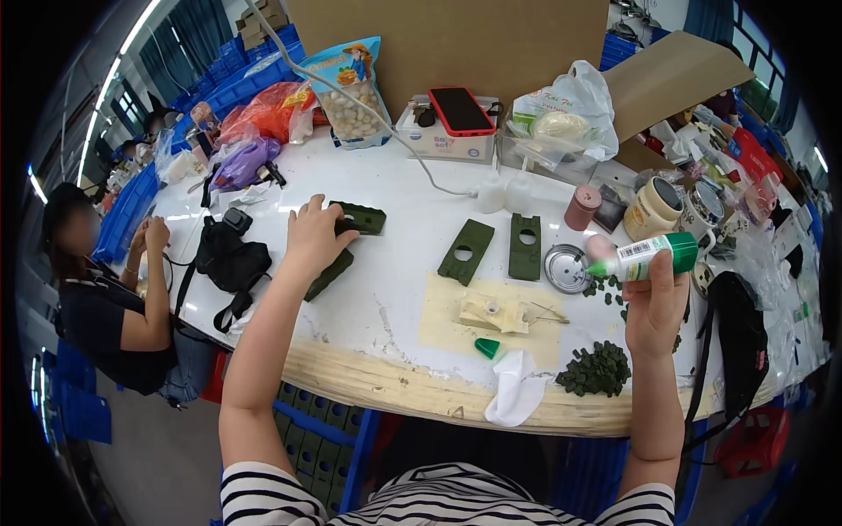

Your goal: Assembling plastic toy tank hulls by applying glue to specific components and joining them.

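Note:
My left hand (316, 235) reaches over the table's left side. Its thumb and fingers close round the near end of a dark green plastic part (367, 219). A second green part (330, 275) lies partly hidden under that wrist. In my right hand (656, 307) is a white glue bottle (645, 258) with a green base and green nozzle, tilted with the nozzle pointing left. Below the nozzle sits a round metal dish (568, 268). Two flat green parts with round holes, one at the left (467, 252) and one at the right (525, 248), lie between my hands.
A heap of small green pieces (595, 369) lies near the front edge, beside a white cloth (515, 388) and a green cap (487, 348). Jars (653, 209) stand at the right. A phone (460, 112) rests on a box at the back. Another person (118, 307) sits at the left.

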`<state>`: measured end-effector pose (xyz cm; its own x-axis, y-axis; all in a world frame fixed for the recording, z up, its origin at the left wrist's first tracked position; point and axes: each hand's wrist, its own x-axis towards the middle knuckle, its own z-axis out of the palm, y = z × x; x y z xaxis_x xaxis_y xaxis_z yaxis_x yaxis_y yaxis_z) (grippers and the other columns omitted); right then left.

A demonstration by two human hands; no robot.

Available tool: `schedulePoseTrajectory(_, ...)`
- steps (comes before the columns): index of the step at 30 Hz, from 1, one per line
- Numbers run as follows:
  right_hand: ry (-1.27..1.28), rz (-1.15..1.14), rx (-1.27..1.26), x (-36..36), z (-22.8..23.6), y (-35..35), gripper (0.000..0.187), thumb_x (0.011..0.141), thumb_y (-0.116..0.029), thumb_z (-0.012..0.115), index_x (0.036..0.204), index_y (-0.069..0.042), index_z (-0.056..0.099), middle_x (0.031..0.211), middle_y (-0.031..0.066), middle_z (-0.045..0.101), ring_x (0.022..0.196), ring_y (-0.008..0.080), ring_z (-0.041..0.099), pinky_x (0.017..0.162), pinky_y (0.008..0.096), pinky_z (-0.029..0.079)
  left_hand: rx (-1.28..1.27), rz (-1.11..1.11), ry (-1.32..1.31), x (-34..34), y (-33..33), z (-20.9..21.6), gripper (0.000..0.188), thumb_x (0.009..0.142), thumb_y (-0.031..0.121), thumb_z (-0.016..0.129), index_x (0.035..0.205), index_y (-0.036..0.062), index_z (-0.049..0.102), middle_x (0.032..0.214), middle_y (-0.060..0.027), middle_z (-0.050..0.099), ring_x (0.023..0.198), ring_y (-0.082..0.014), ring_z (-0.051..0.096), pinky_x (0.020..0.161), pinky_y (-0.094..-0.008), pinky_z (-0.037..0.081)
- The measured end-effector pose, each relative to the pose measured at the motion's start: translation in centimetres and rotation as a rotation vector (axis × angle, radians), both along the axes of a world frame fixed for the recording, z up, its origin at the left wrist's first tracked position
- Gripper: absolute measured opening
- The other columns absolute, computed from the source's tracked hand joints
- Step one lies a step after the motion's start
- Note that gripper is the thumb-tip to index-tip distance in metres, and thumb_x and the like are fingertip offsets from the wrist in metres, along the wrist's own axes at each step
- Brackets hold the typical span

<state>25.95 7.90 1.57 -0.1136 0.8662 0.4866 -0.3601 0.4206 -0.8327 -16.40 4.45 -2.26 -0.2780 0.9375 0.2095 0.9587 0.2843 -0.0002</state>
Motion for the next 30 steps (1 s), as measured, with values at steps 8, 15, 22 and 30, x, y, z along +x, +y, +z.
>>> schedulePoseTrajectory(8, -0.016, -0.005, -0.04, -0.2, -0.6, 0.4, 0.029, 0.09, -0.032, 0.065, 0.093, -0.005, 0.056, 0.08, 0.0031, 0.059, 0.062, 0.0092, 0.054, 0.05, 0.0225, 0.042, -0.295, -0.224, -0.061, -0.1, 2.7, 1.7, 0.058, 0.072, 0.022, 0.077, 0.124, 0.0137, 0.052, 0.132, -0.0081, 0.051, 0.125, -0.0296, 0.046, 0.111, -0.0621, 0.015)
schedulePoseTrajectory(15, 0.008, -0.01, -0.059, 0.0, -0.4, 0.4, 0.033, 0.089, -0.033, 0.066, 0.098, -0.003, 0.055, 0.082, 0.0036, 0.06, 0.064, 0.0097, 0.056, 0.05, 0.0225, 0.044, -0.273, -0.325, -0.07, -0.8, 3.2, 1.1, 0.031, 0.083, 0.018, 0.066, 0.113, 0.0108, 0.06, 0.113, -0.0081, 0.06, 0.114, -0.028, 0.053, 0.111, -0.056, 0.023)
schedulePoseTrajectory(22, -0.032, -0.02, -0.045, -0.5, -0.7, 0.2, 0.033, 0.094, -0.035, 0.058, 0.1, -0.003, 0.057, 0.081, 0.0045, 0.063, 0.061, 0.0052, 0.053, 0.052, 0.0197, 0.041, -0.005, -0.356, 0.023, -0.4, 2.5, 1.6, 0.02, 0.09, 0.016, 0.056, 0.108, 0.0072, 0.059, 0.105, -0.0108, 0.063, 0.104, -0.0325, 0.057, 0.106, -0.0465, 0.035)
schedulePoseTrajectory(30, -0.102, 0.127, -0.091, -0.5, 0.1, -0.6, 0.048, 0.089, -0.041, 0.064, 0.111, 0.001, 0.056, 0.088, 0.0059, 0.063, 0.068, 0.0077, 0.056, 0.058, 0.0203, 0.044, 0.256, -0.42, -0.875, 7.5, -2.5, 5.5, 0.026, 0.096, 0.022, 0.05, 0.108, -0.0005, 0.052, 0.094, -0.0187, 0.066, 0.076, -0.0232, 0.068, 0.074, -0.033, 0.057)
